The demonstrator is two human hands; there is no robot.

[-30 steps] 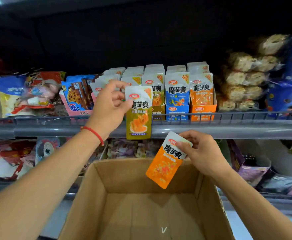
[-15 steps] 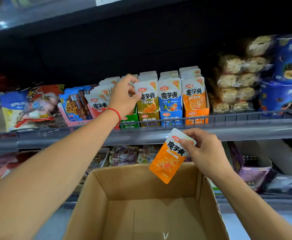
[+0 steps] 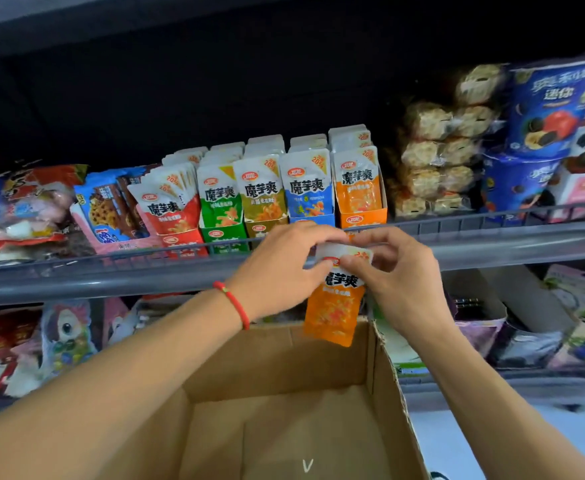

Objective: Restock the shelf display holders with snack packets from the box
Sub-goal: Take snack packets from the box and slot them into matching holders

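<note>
1. Two hands now pinch one orange packet [image 3: 336,299] by its top edge: the left hand [image 3: 284,268] has joined the right hand [image 3: 395,271] just below the shelf rail [image 3: 111,282].
2. A second ago the left fingers held an olive packet; that now stands in its holder [image 3: 266,216].
3. Judging by the bare box [image 3: 284,410], this packet is the last, bound for the orange holder [image 3: 363,216].

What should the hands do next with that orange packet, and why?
Probably lift the orange packet up and right into the orange holder. Both the left hand and right hand pinch its top just below that matching row, and the box looks empty.
</note>
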